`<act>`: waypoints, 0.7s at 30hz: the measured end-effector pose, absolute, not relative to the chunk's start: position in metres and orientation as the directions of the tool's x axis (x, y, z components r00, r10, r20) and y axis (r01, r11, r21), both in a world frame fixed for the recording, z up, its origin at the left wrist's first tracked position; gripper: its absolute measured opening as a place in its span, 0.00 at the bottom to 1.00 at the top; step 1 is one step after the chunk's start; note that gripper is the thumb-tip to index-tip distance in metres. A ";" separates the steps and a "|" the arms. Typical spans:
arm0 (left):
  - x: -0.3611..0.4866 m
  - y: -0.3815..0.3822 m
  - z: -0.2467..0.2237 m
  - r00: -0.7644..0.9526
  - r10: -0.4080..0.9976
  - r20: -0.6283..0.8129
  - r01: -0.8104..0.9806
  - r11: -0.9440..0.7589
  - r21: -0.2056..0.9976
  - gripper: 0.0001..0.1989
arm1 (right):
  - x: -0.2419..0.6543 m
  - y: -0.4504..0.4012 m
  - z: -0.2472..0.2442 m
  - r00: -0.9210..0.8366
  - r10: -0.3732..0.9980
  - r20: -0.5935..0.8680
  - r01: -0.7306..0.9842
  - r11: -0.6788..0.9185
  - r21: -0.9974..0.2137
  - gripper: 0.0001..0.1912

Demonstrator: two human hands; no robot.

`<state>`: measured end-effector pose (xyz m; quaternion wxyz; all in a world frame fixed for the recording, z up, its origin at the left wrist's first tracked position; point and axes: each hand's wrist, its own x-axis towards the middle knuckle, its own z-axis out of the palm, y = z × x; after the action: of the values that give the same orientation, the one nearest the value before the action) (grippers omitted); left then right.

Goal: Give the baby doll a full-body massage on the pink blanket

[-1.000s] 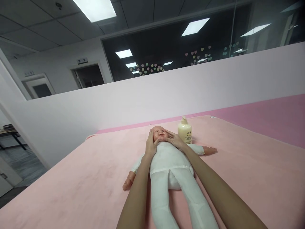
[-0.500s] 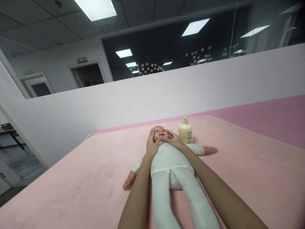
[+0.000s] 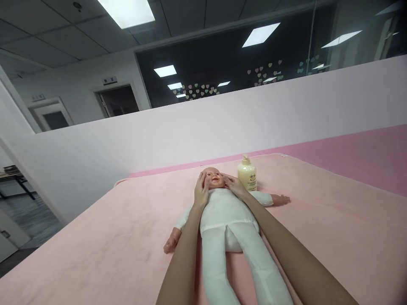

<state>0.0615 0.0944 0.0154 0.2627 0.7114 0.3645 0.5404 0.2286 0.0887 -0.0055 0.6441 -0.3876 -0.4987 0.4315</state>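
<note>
A baby doll [image 3: 229, 209] with a white cloth body lies on its back, legs toward me and arms spread out. Its bare head [image 3: 213, 180] is framed by my two hands. Along the cheek on the left side lies my left hand [image 3: 201, 190], fingers stretched out flat and thumb on the face. On the opposite cheek rests my right hand [image 3: 234, 185], its fingers extended too. Both palms are partly hidden, and neither hand wraps around anything. Just beyond my right hand stands a pale yellow pump bottle [image 3: 247, 174], upright behind the doll's outstretched arm.
Under the doll spreads a pink blanket [image 3: 136, 228] over a wide raised surface. A low white wall [image 3: 178, 131] borders it at the back, with a dark window [image 3: 222, 55] above. At the far left a dark table [image 3: 15, 180] stands on the grey floor.
Both thumbs have moved from around the doll's mouth and chin outward to its cheeks. The doll and the bottle stay where they were.
</note>
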 end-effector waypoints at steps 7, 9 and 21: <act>0.060 0.100 0.010 0.213 0.779 0.590 0.269 -0.627 0.731 0.36 | 0.230 0.085 -0.003 0.056 0.923 0.380 -0.049 0.382 -0.923 0.40; 0.059 0.102 0.009 0.225 0.784 0.579 0.264 -0.621 0.738 0.33 | 0.233 0.087 -0.004 0.052 0.917 0.395 -0.031 0.397 -0.918 0.38; 0.062 0.095 0.015 0.145 0.804 0.577 0.246 -0.594 0.766 0.29 | 0.230 0.090 -0.006 0.124 0.920 0.372 -0.100 0.384 -0.918 0.31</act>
<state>0.0618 0.0950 0.0153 0.2584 0.7110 0.3694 0.5397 0.2301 0.0903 -0.0064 0.6419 -0.3874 -0.5293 0.3971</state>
